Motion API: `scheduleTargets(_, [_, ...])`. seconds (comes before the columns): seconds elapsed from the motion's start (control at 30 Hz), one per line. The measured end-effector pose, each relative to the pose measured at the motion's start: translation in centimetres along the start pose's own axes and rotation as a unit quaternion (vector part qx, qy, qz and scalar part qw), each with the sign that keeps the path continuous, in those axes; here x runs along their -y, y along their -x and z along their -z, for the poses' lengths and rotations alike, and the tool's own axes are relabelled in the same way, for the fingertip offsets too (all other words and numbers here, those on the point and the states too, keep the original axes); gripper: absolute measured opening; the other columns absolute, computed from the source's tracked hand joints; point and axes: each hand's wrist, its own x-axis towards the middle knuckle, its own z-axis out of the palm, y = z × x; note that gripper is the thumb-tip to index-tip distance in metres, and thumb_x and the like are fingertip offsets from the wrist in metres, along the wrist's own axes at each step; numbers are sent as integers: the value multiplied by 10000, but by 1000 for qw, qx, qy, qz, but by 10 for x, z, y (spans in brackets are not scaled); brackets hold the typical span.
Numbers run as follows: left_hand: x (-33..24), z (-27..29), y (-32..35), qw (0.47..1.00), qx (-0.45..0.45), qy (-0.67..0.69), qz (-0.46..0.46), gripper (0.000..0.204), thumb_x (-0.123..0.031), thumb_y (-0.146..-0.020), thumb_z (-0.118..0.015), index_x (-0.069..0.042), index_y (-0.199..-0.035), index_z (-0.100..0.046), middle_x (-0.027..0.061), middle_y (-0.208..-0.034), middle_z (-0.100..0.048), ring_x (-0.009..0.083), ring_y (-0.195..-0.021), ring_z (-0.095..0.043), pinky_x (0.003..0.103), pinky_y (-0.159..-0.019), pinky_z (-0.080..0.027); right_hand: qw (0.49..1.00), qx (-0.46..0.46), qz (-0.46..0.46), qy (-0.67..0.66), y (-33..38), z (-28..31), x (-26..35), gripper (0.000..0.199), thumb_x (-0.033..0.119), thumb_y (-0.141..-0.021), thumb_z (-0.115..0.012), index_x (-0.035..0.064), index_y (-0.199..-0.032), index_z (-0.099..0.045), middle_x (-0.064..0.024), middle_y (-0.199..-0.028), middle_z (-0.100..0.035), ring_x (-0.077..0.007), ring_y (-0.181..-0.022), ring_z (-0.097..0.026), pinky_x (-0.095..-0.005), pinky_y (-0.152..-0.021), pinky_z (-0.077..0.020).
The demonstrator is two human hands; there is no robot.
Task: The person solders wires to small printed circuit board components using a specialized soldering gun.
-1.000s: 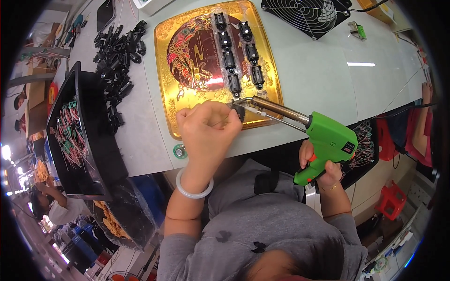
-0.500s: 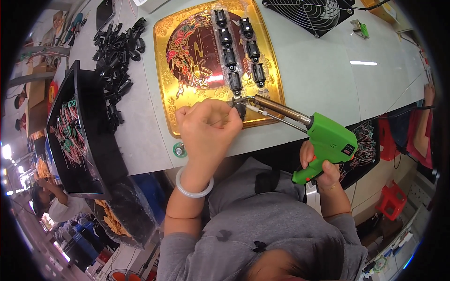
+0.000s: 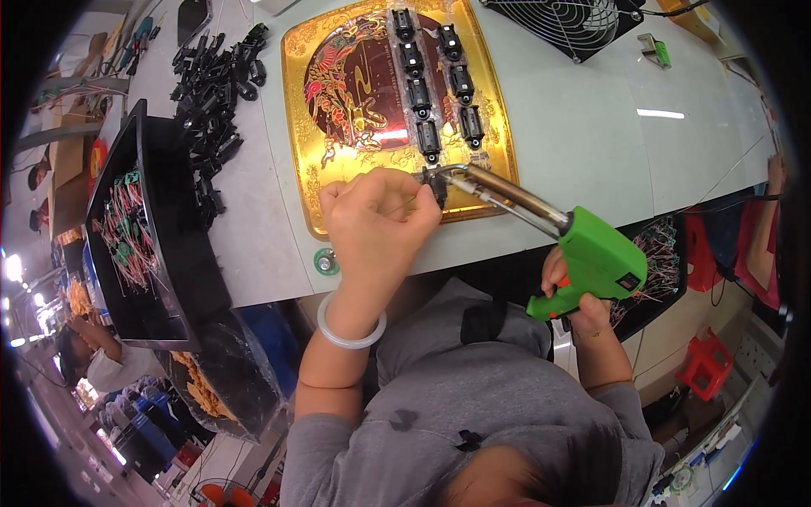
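My right hand (image 3: pixel 583 296) is wrapped round the handle of a green soldering gun (image 3: pixel 601 253). Its metal tube and bent tip reach left to a small black plastic housing (image 3: pixel 437 188) at the near edge of a gold-rimmed tray (image 3: pixel 308 182). At that same housing, my left hand (image 3: pixel 380 207) is closed in a pinch; what lies between its fingertips is too small to make out. Beyond the tip, several more black housings (image 3: pixel 428 139) stand in two rows on clear strips laid over the tray.
Left of the tray lies a heap of black housings (image 3: pixel 211 118). A black bin (image 3: pixel 160 245) there holds wired green parts (image 3: pixel 127 228). Near the table's front edge sits a small round speaker-like part (image 3: pixel 325 261). A black fan (image 3: pixel 583 25) stands at the far right, beside a green-and-metal piece (image 3: pixel 655 51).
The tray and its housings appear slightly shifted right and up in view. The soldering gun's tip stays at the near housing, and my left hand keeps its pinch there.
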Motion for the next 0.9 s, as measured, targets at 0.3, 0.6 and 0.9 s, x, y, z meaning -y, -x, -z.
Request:
scheduleTargets(0.3, [1,-1,0,1000,10,13,-3,101,-113,-619,-674,-104,-623,-573,-41,-450,-465,117,-451,-428,277,-653,-302,987,22,53,-147,-36,2,11,642,521,-747,-502,-32,-1073,-494,-189,-1016,-513,-246,-881,-525,-315,-702,-472])
scheduleTargets(0.6, [-1,1,0,1000,11,9,13,107,-112,-623,-673,-99,-612,-568,-44,-438,-441,115,-433,-411,276,-653,-299,976,113,67,-172,-82,-7,13,632,459,-762,-515,-54,-1130,-475,-246,-1180,-457,-322,-1157,-420,-423,-1016,-281])
scheduleTargets(0.9, [-3,2,-1,1000,19,12,11,123,-97,-627,-673,-89,-603,-553,-53,-428,-413,100,-413,-376,270,-650,-280,968,115,41,-218,-85,-5,12,587,401,-773,-515,-66,-1127,-476,-240,-1180,-469,-318,-1170,-416,-426,-1029,-264])
